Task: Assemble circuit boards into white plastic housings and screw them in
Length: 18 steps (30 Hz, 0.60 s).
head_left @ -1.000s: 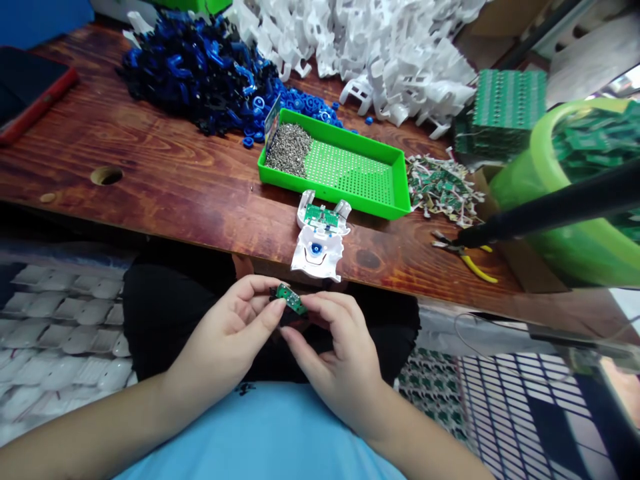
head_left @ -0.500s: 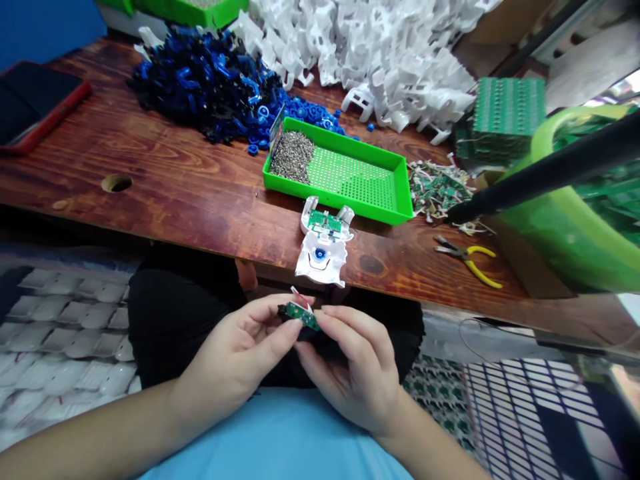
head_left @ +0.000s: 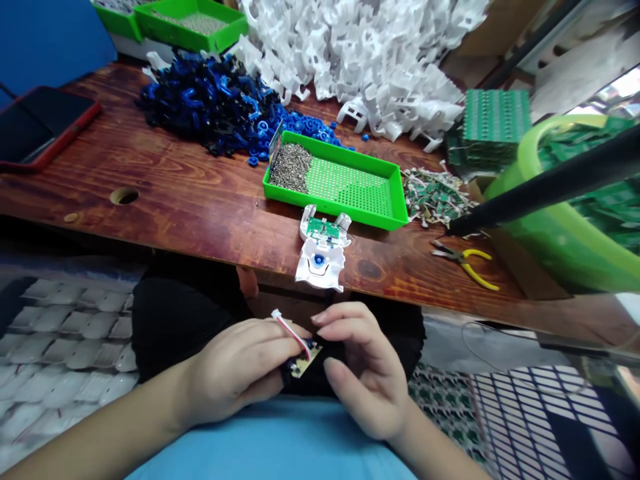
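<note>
Lower centre, small circuit board point(head_left: 307, 366) gripped by the left hand point(head_left: 240, 363) | right hand point(head_left: 370, 377) just beside it, fingers parted, empty | should be light, stiff, fragile: edges best, sparing that thin cable point(head_left: 294, 335)

Head camera, single view: worn on the person, facing forward and down.
Near range: blue shirt point(head_left: 275, 443) at bottom edge; left hand point(head_left: 237, 367) and right hand point(head_left: 370, 380) close, lower centre; surface point(head_left: 200, 207) beyond, aslant; heaped white parts point(head_left: 345, 60) farther off, top edge.
</note>
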Each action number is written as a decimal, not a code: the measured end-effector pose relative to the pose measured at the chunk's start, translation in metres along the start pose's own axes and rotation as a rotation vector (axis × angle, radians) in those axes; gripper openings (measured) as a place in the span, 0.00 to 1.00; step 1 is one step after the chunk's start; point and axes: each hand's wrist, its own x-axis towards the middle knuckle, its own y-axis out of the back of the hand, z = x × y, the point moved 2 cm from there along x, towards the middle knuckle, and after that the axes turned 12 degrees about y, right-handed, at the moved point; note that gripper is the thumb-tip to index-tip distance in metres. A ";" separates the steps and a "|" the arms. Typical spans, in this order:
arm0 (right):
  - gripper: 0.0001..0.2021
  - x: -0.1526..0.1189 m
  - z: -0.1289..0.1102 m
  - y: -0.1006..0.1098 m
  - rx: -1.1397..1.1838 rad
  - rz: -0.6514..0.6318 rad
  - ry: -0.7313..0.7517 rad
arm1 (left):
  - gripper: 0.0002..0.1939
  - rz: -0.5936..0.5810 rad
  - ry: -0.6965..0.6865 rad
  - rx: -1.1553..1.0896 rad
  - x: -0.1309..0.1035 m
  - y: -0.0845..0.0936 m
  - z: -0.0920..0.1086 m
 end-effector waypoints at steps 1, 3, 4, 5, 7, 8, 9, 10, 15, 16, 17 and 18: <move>0.13 0.002 -0.002 0.002 -0.004 -0.025 -0.022 | 0.21 -0.023 -0.003 0.013 0.001 0.000 0.000; 0.11 0.006 -0.007 0.005 -0.025 -0.109 -0.007 | 0.22 -0.038 0.000 0.002 0.003 0.000 0.003; 0.11 0.007 -0.010 0.006 -0.036 -0.154 0.008 | 0.22 -0.037 -0.002 -0.011 0.004 0.001 0.004; 0.11 0.008 -0.011 0.006 -0.044 -0.195 0.015 | 0.22 -0.035 -0.006 -0.018 0.005 0.001 0.005; 0.12 0.007 -0.013 0.006 -0.050 -0.244 0.011 | 0.22 -0.032 -0.012 -0.020 0.005 0.000 0.006; 0.12 0.006 -0.013 0.006 -0.040 -0.255 0.002 | 0.22 -0.033 -0.012 -0.022 0.004 0.000 0.005; 0.13 0.005 -0.012 0.006 -0.025 -0.254 -0.006 | 0.23 -0.037 -0.008 -0.029 0.002 -0.001 0.005; 0.14 0.003 -0.012 0.007 -0.009 -0.233 -0.012 | 0.24 -0.043 -0.001 -0.039 0.000 -0.002 0.004; 0.13 0.000 -0.008 0.016 -0.023 -0.047 -0.054 | 0.27 -0.055 0.021 -0.086 -0.010 -0.005 -0.002; 0.12 0.000 -0.008 0.017 -0.028 -0.062 -0.057 | 0.27 -0.052 0.021 -0.092 -0.011 -0.005 -0.003; 0.11 0.001 -0.008 0.018 -0.029 -0.097 -0.057 | 0.27 -0.049 0.017 -0.097 -0.011 -0.005 -0.003; 0.10 0.002 -0.008 0.019 -0.027 -0.136 -0.057 | 0.27 -0.047 0.009 -0.102 -0.012 -0.004 -0.003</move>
